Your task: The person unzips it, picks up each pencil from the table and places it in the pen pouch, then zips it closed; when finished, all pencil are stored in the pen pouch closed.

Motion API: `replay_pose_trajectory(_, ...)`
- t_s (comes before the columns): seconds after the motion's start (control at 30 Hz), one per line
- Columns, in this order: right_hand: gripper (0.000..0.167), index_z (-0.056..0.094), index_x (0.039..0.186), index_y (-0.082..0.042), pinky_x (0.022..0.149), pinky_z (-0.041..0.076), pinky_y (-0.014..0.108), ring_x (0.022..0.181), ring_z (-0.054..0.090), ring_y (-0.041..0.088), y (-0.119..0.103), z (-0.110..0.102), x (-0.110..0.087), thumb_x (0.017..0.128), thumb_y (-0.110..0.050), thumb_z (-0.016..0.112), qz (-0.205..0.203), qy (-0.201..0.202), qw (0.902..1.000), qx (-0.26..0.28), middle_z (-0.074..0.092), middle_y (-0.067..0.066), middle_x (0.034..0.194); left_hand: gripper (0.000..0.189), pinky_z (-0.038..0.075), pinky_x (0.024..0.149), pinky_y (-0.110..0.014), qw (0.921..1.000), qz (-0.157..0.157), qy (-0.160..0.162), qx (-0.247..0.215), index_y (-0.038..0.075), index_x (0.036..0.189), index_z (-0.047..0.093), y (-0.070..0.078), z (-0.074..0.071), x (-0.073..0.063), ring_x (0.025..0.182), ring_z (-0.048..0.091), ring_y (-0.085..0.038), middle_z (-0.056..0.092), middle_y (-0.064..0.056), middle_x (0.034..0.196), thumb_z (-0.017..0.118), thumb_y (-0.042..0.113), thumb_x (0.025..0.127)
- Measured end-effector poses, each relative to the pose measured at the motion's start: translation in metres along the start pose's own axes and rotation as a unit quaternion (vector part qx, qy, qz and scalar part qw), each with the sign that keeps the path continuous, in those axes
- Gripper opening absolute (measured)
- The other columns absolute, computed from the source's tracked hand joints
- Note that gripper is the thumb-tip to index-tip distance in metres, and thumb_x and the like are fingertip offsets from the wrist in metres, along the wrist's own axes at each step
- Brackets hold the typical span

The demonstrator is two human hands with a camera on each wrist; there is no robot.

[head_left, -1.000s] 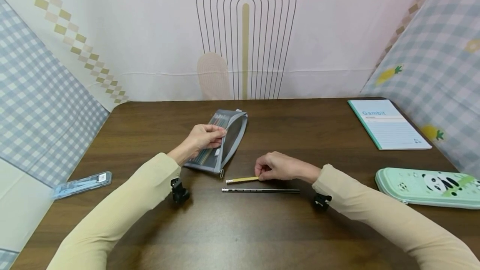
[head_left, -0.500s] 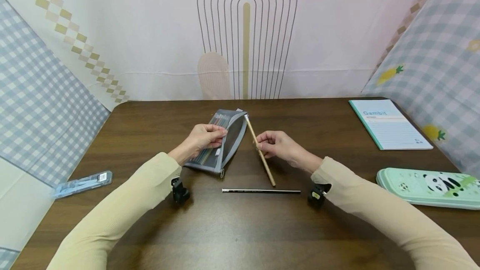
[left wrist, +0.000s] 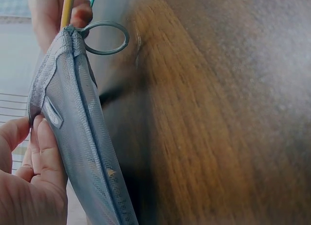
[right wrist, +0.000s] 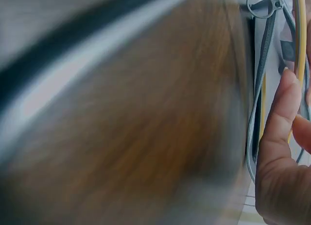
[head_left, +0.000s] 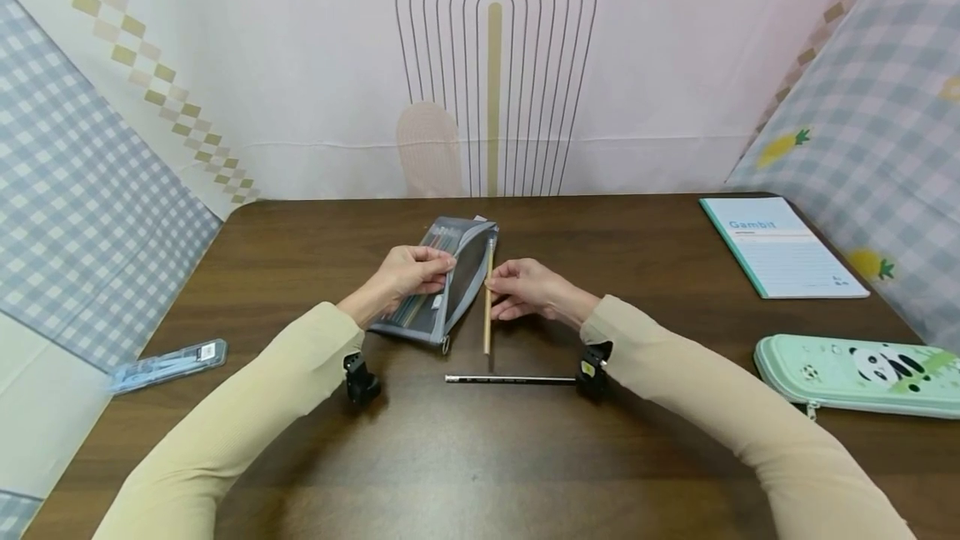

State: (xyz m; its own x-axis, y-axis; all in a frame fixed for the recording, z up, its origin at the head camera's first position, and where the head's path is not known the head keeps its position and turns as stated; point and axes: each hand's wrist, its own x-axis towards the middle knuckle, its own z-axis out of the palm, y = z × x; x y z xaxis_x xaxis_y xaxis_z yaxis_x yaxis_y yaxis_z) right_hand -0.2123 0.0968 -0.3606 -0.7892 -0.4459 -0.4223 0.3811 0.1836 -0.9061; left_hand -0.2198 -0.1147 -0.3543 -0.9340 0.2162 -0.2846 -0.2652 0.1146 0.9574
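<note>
My left hand (head_left: 408, 272) pinches the near edge of a grey mesh zip pencil pouch (head_left: 408, 319), holding its mouth apart; several pencils show through the mesh. In the left wrist view the thumb and fingers grip the pouch (left wrist: 82, 132) below its zip ring (left wrist: 107, 38). My right hand (head_left: 532, 288) holds a yellow pencil (head_left: 487, 319) between thumb and fingers, at the pouch's opening. The pencil's eraser end points away, toward the far corner of the mouth; whether it is inside I cannot tell. A black pencil (head_left: 510, 380) lies on the table under my right wrist.
On the wooden table (head_left: 450, 465), a blue clear-cased item (head_left: 171, 363) lies at the left. A notebook (head_left: 783, 248) lies at the back right. A green panda pencil case (head_left: 855, 375) is in front of it. A fabric backdrop (head_left: 322, 65) rises behind the table.
My right hand has picked the yellow pencil up off the table, turned it from lying crosswise to pointing away, and carried it left to the pouch's mouth. The left hand has kept its grip.
</note>
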Motion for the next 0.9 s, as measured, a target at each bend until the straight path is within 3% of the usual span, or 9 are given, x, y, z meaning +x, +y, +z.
replay_pose_trajectory(0.2, 0.006, 0.044, 0.100, -0.001, 0.048, 0.052, 0.018, 0.054, 0.064, 0.012, -0.007, 0.010, 0.017, 0.099, -0.007, 0.045, 0.018, 0.014, 0.9997, 0.007, 0.057, 0.005, 0.074, 0.020, 0.054, 0.058, -0.016, 1.0000, -0.006, 0.003, 0.005, -0.005, 0.106, 0.060, -0.001, 0.000, 0.000, 0.059, 0.058, -0.003, 0.063, 0.008, 0.067, 0.061, 0.008, 0.091)
replay_pose_trajectory(0.43, 0.013, 0.048, 0.095, -0.001, 0.048, 0.053, 0.019, 0.052, 0.064, 0.012, -0.017, 0.017, 0.030, 0.100, -0.012, 0.044, 0.040, 0.025, 0.9989, -0.007, 0.059, 0.006, 0.068, 0.022, 0.054, 0.058, -0.016, 1.0000, -0.006, 0.000, 0.002, -0.007, 0.108, 0.060, 0.000, 0.000, -0.001, 0.060, 0.059, -0.003, 0.063, 0.007, 0.066, 0.061, 0.007, 0.091)
replay_pose_trajectory(0.6, 0.015, 0.050, 0.092, 0.000, 0.050, 0.054, 0.020, 0.052, 0.065, 0.015, -0.022, 0.022, 0.035, 0.100, -0.011, 0.044, 0.050, 0.037, 0.9977, 0.028, 0.061, 0.008, 0.067, 0.025, 0.053, 0.057, -0.015, 1.0000, -0.007, 0.000, 0.001, -0.008, 0.111, 0.058, 0.002, 0.000, -0.002, 0.060, 0.059, -0.003, 0.064, 0.007, 0.066, 0.060, 0.007, 0.091)
replay_pose_trajectory(0.77, 0.015, 0.051, 0.103, 0.005, 0.054, 0.056, 0.021, 0.056, 0.067, 0.015, -0.022, 0.025, 0.033, 0.100, -0.007, 0.043, 0.050, 0.032, 0.9958, 0.070, 0.063, 0.010, 0.071, 0.023, 0.053, 0.057, -0.015, 1.0000, -0.004, -0.002, -0.001, -0.007, 0.109, 0.060, 0.002, 0.000, -0.001, 0.060, 0.060, -0.003, 0.064, 0.007, 0.067, 0.060, 0.008, 0.091)
replay_pose_trajectory(0.9, 0.021, 0.045, 0.117, 0.008, 0.057, 0.056, 0.021, 0.060, 0.067, 0.014, -0.019, 0.023, 0.023, 0.099, -0.004, 0.042, 0.045, 0.022, 0.9964, 0.069, 0.063, 0.010, 0.074, 0.022, 0.053, 0.057, -0.015, 1.0000, -0.004, 0.001, 0.001, -0.006, 0.108, 0.061, 0.001, 0.000, -0.001, 0.060, 0.059, -0.003, 0.064, 0.007, 0.067, 0.061, 0.008, 0.091)
